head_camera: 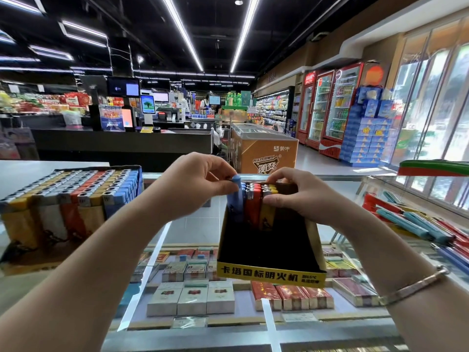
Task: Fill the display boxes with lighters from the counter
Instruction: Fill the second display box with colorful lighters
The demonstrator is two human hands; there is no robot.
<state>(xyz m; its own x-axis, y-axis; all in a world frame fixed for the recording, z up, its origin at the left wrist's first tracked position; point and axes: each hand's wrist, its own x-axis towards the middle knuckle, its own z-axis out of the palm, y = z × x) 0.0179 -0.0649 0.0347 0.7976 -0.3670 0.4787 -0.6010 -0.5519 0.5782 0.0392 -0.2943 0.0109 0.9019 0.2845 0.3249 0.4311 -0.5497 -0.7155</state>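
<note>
Your forearms reach out over the glass counter (pixel 162 240), the right wrist wearing a thin bracelet (pixel 416 285), with cartons of cigarette packs (pixel 193 298) shelved beneath the glass, their labels too blurred to read. On the counter ahead of you stands the black display box (pixel 269 250), its yellow front strip printed 卡塔国标明火机, with smaller print beside it that you cannot make out. At the back of that box a short row of lighters (pixel 256 199) stands upright in blue, red and yellow. Your left hand (pixel 193 181) pinches a blue lighter (pixel 234 196) by its top between thumb and fingertips, at the left end of the row. Your right hand (pixel 294 194) has its fingers curled over the yellow end of the row, seemingly steadying it. To the left sits a full display box (pixel 66 199), packed with lighters in yellow, grey, red and blue. On the right, loose lighters (pixel 416 227) lie scattered on the glass. Farther off you see an orange chest freezer (pixel 266 151) marked 蒙牛 and 随变, and red Coca-Cola drink coolers (pixel 330 107).
</note>
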